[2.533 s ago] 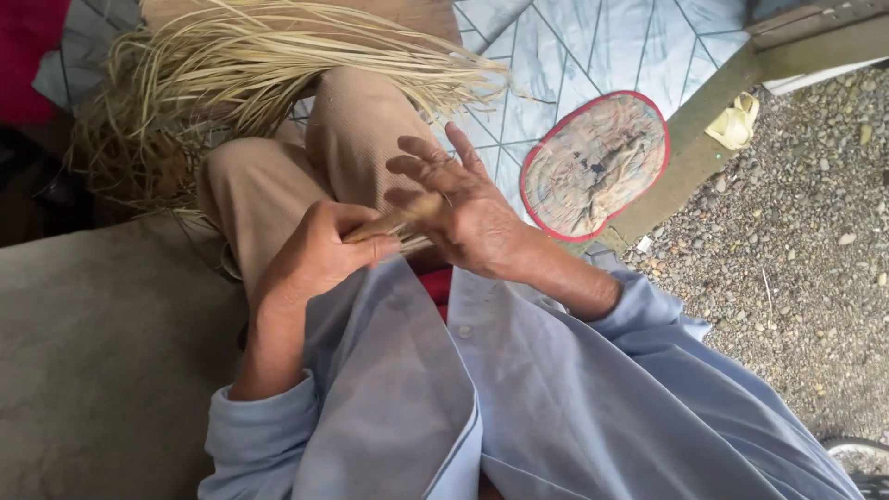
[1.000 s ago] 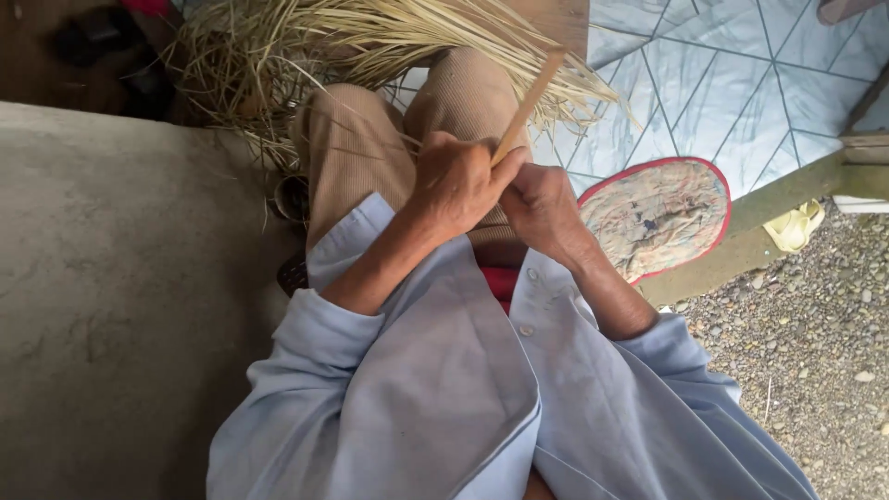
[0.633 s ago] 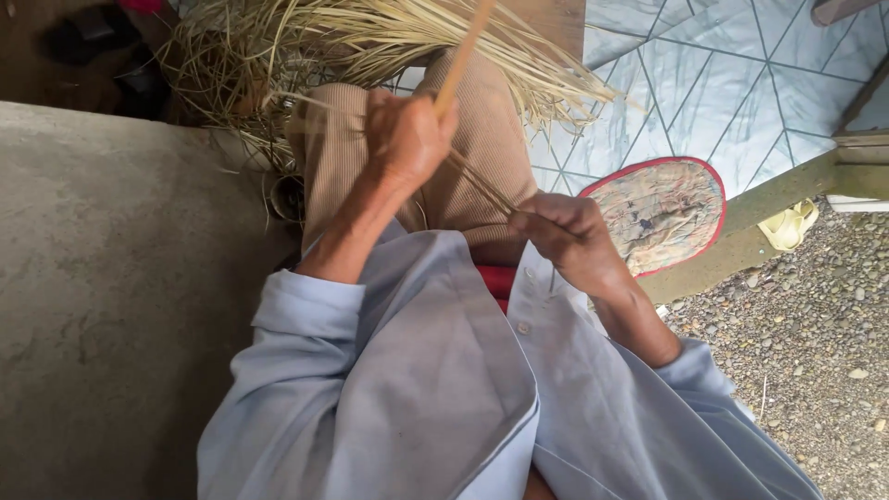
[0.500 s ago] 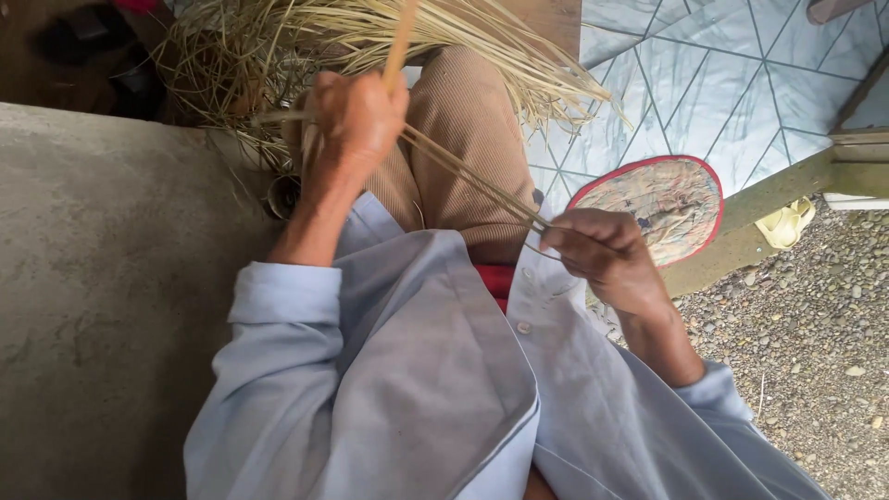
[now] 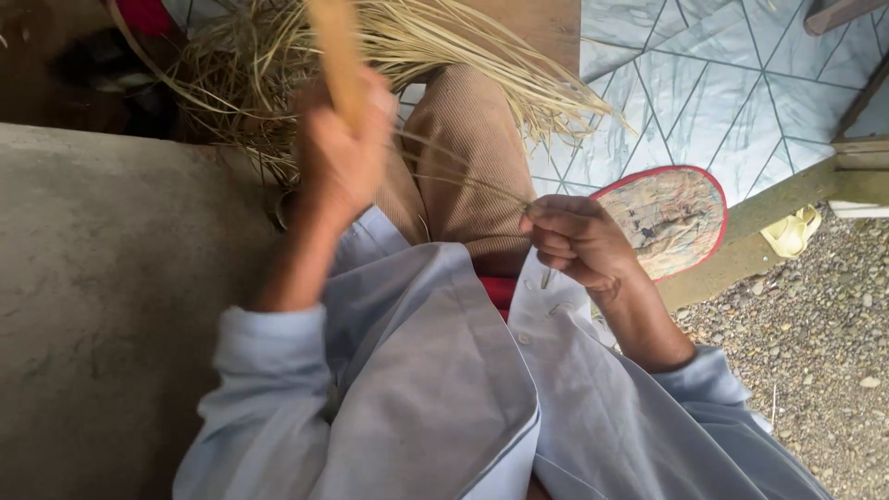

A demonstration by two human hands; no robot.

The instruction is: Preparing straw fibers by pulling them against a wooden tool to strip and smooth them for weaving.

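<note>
Tautly, strand [image 5: 463, 176] between both fists

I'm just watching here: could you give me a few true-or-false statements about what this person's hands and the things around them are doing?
1. The left hand is raised and grips a flat tan strip. True.
2. The right hand lies open and flat on the knee. False: its fingers are closed, pinching thin strands.
3. A pile of pale straw lies past the knees. True.
4. The round fan has a blue rim. False: the rim is red.
5. The fan lies on the gravel. False: it rests on the tiled floor, beside the gravel.
</note>
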